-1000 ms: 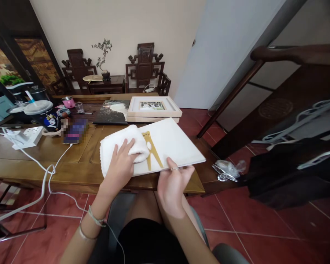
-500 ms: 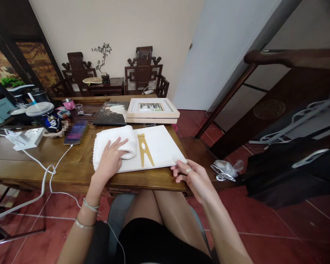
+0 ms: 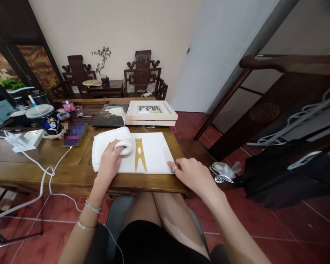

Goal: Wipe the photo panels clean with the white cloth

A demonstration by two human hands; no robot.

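Pressing my left hand (image 3: 110, 161) onto the folded white towel (image 3: 106, 146), fingers curled over it, on the white board's (image 3: 156, 154) left end, frame centre. Right hand (image 3: 189, 172) flat, open, touching its lower-right corner. Board's long axis runs left-right on worktop (image 3: 71, 172).
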